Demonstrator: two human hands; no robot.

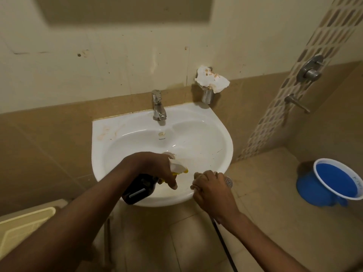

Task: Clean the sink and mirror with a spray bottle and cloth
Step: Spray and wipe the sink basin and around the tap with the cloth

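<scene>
Left hand [157, 167] gripped the dark spray bottle [139, 190] over the sink [222, 134] front rim, right hand [211, 186] curled at the rim edge (contents unclear), basin beyond open.

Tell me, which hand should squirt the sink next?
Left, probably. The left hand already grips the spray bottle, nozzle over the sink basin. The right hand rests curled on the front rim.
</scene>
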